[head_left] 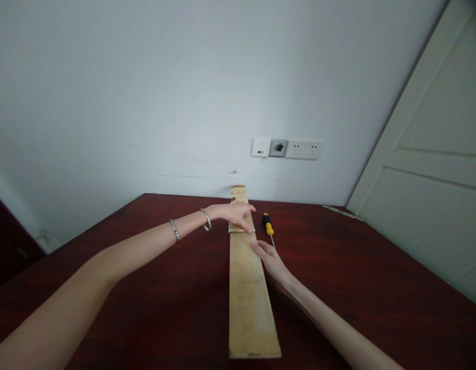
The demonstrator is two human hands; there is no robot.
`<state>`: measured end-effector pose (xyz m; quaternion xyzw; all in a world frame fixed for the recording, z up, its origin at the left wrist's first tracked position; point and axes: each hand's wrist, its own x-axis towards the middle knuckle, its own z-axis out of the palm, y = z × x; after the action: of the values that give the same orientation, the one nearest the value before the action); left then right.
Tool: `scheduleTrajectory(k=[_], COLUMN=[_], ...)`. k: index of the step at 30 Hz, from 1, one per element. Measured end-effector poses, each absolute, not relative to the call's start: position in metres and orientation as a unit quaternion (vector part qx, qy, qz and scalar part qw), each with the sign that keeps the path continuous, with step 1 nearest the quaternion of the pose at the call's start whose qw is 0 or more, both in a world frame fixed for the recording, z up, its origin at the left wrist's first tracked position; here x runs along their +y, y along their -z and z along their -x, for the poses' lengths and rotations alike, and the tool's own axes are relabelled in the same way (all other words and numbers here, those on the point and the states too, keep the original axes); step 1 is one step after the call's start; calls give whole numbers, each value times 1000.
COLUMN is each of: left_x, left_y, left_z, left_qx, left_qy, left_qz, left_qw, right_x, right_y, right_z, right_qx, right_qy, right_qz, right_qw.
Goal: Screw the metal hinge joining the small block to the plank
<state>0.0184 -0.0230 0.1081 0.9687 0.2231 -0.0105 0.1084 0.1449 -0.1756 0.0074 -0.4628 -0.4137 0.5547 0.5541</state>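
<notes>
A long pale wooden plank (249, 293) lies lengthwise on the dark red table (145, 288), running away from me. A shorter wooden piece (238, 195) rests on its far end. My left hand (235, 213) lies flat on that shorter piece, fingers stretched out; two silver bangles sit on the wrist. My right hand (270, 259) touches the plank's right edge with its fingers extended. A screwdriver (268, 226) with a yellow and black handle lies on the table just right of the plank, beside my right fingertips.
A white wall stands behind the table, with a row of sockets (287, 149) above the plank's far end. A white door (434, 169) is on the right. A thin strip (341, 211) lies at the table's far right edge.
</notes>
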Motion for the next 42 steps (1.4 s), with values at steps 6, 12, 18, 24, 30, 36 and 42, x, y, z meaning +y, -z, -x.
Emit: scheduleTrajectory(k=[6, 12, 18, 24, 30, 36, 42], left_x=[-25, -18, -10, -13, -13, -13, -17], left_y=[-110, -105, -100, -101, -98, -98, -98], left_z=[-19, -18, -16, -16, -18, -17, -16], left_qx=[228, 231, 238, 240, 226, 218, 209], left_qy=[21, 26, 27, 34, 22, 14, -10], left_qz=[-967, -963, -960, -960, -967, -971, -973], left_qw=[114, 138, 144, 138, 117, 103, 92], right_x=[-176, -177, -176, -174, -173, -170, -168], right_y=[-8, -9, -7, -2, -2, -3, -1], right_z=[-144, -144, -145, -146, -148, -150, -153], right_qx=[-416, -407, -396, -405, -415, -433, -433], right_qy=[-551, -560, -567, -562, -549, -531, -527], right_qz=[461, 459, 471, 467, 471, 479, 485], right_qw=[558, 556, 547, 549, 552, 549, 547])
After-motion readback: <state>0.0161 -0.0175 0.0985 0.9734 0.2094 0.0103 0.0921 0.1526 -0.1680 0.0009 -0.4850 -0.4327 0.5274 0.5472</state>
